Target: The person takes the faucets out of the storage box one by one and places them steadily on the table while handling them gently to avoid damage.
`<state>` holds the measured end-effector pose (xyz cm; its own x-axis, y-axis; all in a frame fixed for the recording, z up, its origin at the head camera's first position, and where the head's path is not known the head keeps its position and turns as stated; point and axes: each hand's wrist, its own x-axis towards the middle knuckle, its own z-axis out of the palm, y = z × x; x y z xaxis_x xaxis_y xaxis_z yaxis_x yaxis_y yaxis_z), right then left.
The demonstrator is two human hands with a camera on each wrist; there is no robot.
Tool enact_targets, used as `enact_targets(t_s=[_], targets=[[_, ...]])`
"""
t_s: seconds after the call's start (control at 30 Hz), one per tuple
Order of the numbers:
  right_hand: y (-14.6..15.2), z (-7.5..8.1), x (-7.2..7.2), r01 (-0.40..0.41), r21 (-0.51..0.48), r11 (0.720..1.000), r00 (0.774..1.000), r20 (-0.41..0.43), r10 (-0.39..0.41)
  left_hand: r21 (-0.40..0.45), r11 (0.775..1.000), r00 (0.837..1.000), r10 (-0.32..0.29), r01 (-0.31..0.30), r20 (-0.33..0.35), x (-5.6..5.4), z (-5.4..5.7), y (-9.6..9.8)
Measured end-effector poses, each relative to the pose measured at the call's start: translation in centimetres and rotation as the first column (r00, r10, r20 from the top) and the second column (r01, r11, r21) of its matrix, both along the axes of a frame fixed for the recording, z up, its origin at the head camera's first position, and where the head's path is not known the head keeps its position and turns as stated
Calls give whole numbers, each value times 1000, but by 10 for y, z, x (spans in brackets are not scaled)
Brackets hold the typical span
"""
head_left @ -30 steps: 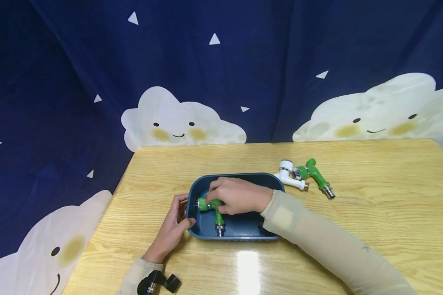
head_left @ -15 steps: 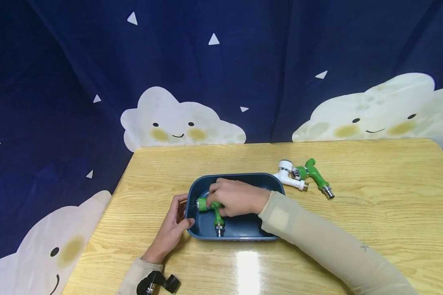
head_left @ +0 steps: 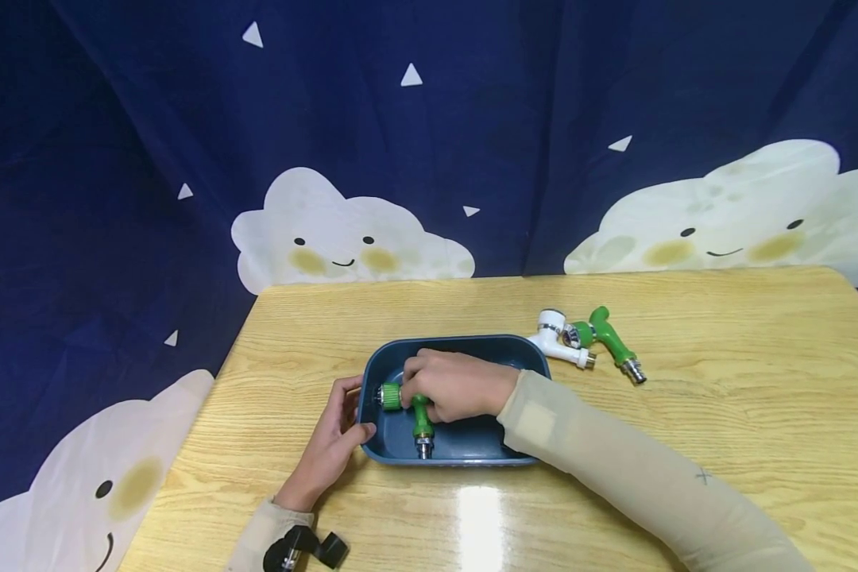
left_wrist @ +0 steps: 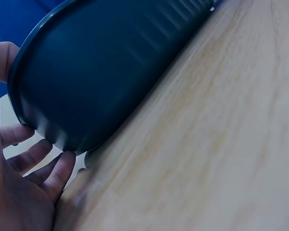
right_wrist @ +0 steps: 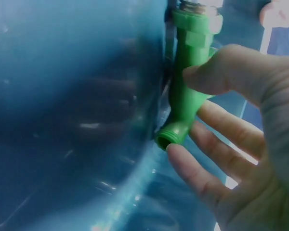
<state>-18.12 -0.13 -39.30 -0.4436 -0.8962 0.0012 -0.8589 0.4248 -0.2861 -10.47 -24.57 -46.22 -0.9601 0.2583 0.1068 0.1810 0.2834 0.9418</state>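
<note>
A green tap with a chrome end lies inside the blue basin, near its left end. My right hand reaches into the basin and grips the tap by its middle. In the right wrist view, the thumb presses one side of the green body, with the fingers on the other side. At the basin's left end, my left hand holds the wall, thumb over the rim. The left wrist view shows its fingertips against the outer wall.
Just beyond the basin's right back corner, a white tap and another green tap lie close together on the wooden table. A dark blue curtain with clouds hangs behind the table. The left wrist wears a black strap.
My right hand has shifted slightly toward the near side, its fingers a little closer in around the green tap. The left hand and the basin stay in place.
</note>
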Motion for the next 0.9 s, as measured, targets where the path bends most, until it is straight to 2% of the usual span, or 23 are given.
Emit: enact_targets(t_s=[0.13,0.4,0.9], targets=[[-1,-2,-1,2,13,1000,1000,10,-2,2,1000,1000,4,-4,-1,-1,1,-1],[-3,-5,2,5,44,999,1000,-25,-4,17,1000,1000,-10,10,3,-1,0,-1],[-4,-9,4,25,77,997,999,29,-27,22,1000,1000,-21,21,-17,0,-1,0]])
